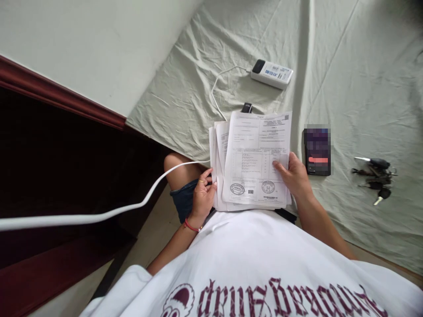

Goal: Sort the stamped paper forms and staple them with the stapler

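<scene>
Several printed papers (254, 141) lie in a loose stack in front of my body, their edges fanned out to the left. The top sheet has a printed table and two round ink stamps near its lower edge. My right hand (295, 174) grips the right edge, thumb on top of the sheet and fingers behind. At the lower left, my left hand (204, 193) pinches the edges of the under sheets between thumb and fingers. It wears a ring and a red bracelet (192, 226). A small black object (246, 108) partly shows behind the top edge.
A white power bank (271, 75) lies farther back on the wrinkled pale green sheet (357, 88). Its white cable (145, 200) runs behind the papers and off to the left. A phone (317, 152) and a bunch of keys (376, 176) lie to the right.
</scene>
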Motion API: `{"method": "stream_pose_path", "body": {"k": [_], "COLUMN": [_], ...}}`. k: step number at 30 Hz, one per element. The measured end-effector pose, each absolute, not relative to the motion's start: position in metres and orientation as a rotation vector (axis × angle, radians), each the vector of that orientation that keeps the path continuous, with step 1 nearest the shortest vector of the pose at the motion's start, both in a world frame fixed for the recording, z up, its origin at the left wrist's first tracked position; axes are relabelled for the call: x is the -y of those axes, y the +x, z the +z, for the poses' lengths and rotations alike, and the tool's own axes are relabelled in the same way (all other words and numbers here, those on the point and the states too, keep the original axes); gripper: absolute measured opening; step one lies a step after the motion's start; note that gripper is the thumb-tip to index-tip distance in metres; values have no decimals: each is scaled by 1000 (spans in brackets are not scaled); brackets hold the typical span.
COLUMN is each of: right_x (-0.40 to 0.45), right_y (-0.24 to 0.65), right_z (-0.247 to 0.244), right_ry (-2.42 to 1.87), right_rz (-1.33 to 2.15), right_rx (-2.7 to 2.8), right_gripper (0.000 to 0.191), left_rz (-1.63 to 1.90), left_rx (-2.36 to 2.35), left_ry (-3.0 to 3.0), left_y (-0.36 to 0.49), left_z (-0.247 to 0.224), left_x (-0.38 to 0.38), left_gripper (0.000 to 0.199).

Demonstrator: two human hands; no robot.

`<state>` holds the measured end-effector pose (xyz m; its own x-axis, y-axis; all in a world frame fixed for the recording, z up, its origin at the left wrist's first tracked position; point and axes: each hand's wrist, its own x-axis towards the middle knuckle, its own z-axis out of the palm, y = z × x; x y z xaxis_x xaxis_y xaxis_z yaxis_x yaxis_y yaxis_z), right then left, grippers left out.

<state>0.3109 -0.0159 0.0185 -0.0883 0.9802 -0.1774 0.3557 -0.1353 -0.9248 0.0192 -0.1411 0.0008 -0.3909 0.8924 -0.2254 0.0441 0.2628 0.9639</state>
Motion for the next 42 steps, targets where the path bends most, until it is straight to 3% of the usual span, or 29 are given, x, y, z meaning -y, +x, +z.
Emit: {"method": "stream_pose_path", "body": {"k": [4,11,19,27,35,42], "right_x": [16,17,16,19,21,24], "right_y": [312,308,323,321,313,304], "right_z": [18,23,23,37,35,34], "right_ry": [-1521,-1516,-1613,-1489,-1420,-1472], "right_rz": [1320,1419,1282,1497,1545,1507], "right_rx": [1436,1383,1334,1036,977,1141], "right_gripper": [43,38,37,39,40,44], "left_rz": [1250,1342,1405,1251,1162,1138], "left_rx": [-1594,-1551,-1677,-1806,-1562,-1673], "left_ry": [769,621,639,939,706,683], "left_y": [20,23,21,16,24,26], "left_z": [3,9,4,2,11,8], "left_x": [140,137,139,141,138,136], "left_gripper": [60,52,36,13,34,35]}}
